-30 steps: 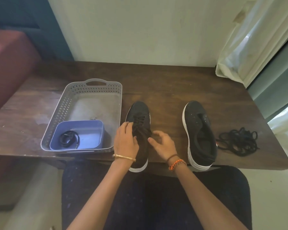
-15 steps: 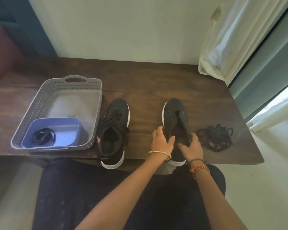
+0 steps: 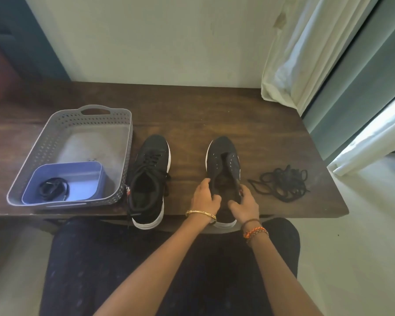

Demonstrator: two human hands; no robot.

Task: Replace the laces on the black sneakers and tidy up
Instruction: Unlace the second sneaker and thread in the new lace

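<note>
Two black sneakers with white soles stand on the dark wooden table [image 3: 192,110]. The left sneaker [image 3: 149,179] is laced. The right sneaker [image 3: 221,156] has bare eyelets and no lace. My left hand [image 3: 203,199] grips the left side of its collar, and my right hand [image 3: 244,204] grips the right side. A tangled pile of black laces [image 3: 281,183] lies on the table to the right of that shoe. A coiled black lace [image 3: 54,189] sits in a small blue tub [image 3: 87,176].
The blue tub stands inside a grey perforated basket [image 3: 55,131] at the table's left. A white curtain [image 3: 306,53] hangs over the back right corner. My lap, in dark trousers, is under the table's front edge.
Both hands left the laced sneaker and moved right to the unlaced one, now gripping its collar. The view shifted right.
</note>
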